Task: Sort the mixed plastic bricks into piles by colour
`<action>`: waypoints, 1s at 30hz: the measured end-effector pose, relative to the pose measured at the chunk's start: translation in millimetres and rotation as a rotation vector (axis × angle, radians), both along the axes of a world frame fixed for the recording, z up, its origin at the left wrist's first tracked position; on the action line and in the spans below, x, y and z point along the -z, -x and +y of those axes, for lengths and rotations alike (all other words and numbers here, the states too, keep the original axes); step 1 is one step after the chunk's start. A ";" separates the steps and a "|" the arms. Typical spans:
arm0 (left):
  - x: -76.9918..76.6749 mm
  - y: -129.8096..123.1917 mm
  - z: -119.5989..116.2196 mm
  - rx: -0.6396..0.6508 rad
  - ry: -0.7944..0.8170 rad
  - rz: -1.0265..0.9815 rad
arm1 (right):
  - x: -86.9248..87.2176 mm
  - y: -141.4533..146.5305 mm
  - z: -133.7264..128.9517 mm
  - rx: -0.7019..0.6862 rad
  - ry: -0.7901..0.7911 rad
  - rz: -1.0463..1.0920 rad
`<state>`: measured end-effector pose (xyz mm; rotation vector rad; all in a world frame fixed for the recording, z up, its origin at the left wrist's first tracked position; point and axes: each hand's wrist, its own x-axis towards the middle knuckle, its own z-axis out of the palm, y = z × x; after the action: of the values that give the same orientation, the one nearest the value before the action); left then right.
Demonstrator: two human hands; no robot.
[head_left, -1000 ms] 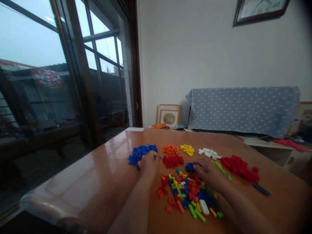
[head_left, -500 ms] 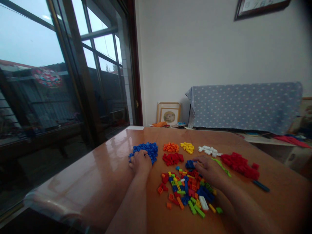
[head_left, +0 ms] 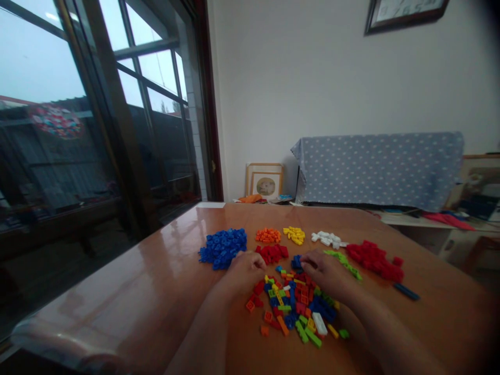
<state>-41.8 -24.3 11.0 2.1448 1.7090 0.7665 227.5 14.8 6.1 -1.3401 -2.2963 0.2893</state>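
My left hand [head_left: 247, 268] hovers between the blue brick pile [head_left: 222, 247] and the mixed heap of toy building bricks [head_left: 292, 302]. Its fingers are loosely curled and apart, and no brick shows in them. My right hand [head_left: 324, 268] is over the far right part of the heap. Its fingers are closed at a small cluster of blue bricks [head_left: 296, 262], and the hand hides part of their grip. Just beyond my left fingertips lies a red brick pile [head_left: 272, 253].
Sorted piles of orange bricks [head_left: 267, 235], yellow bricks [head_left: 294, 235] and white bricks [head_left: 327, 239] line the far side. Green bricks [head_left: 346, 263], a larger red pile [head_left: 375, 260] and a dark blue strip [head_left: 406, 291] lie right on the glossy table [head_left: 156, 291].
My left hand has left the blue pile and moved right, towards the mixed heap. My right hand stays by the blue cluster. The view has turned slightly right.
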 end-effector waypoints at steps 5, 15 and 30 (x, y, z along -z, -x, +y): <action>-1.1 -2.6 -12.1 0.076 0.078 0.093 | 1.1 6.1 -4.2 -0.064 0.065 -0.017; -1.0 -6.9 -17.7 0.083 0.094 0.248 | 2.0 11.5 -8.2 -0.068 0.092 -0.005; -1.2 -3.6 -10.9 -0.035 0.065 0.103 | 2.7 11.8 -7.7 -0.070 0.102 0.004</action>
<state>-38.3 -35.2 12.2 2.1507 1.8009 0.6102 215.7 7.1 3.5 -1.3079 -2.3570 0.4369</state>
